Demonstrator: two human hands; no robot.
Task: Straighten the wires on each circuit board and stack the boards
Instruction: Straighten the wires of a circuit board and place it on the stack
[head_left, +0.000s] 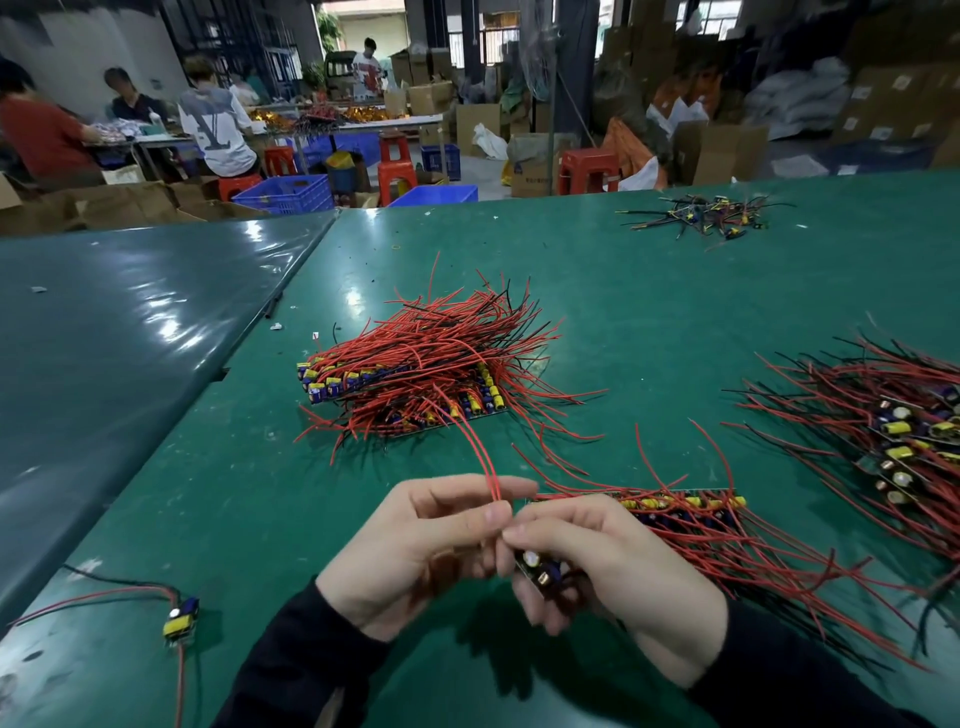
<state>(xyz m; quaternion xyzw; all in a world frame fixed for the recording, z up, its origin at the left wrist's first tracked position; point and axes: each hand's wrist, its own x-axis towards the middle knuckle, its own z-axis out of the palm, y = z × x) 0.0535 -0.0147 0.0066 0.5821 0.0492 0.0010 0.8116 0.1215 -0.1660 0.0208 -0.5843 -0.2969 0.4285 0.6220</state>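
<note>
My right hand (613, 566) grips a small circuit board (540, 569) with capacitors, low at the centre of the green table (208, 493). My left hand (415, 545) pinches the board's two red wires (480, 457), which rise up and away from it. A row of boards with red wires (691, 514) lies just right of my hands. A big stack of boards with red wires (415, 374) sits beyond my hands. Another heap of boards (893, 415) lies at the right edge.
A single board with red and black wires (182, 618) lies at the near left. A small pile of black-wired parts (706, 213) sits far right on the table. Beyond the table's far edge are people at benches, red stools, blue crates and cardboard boxes.
</note>
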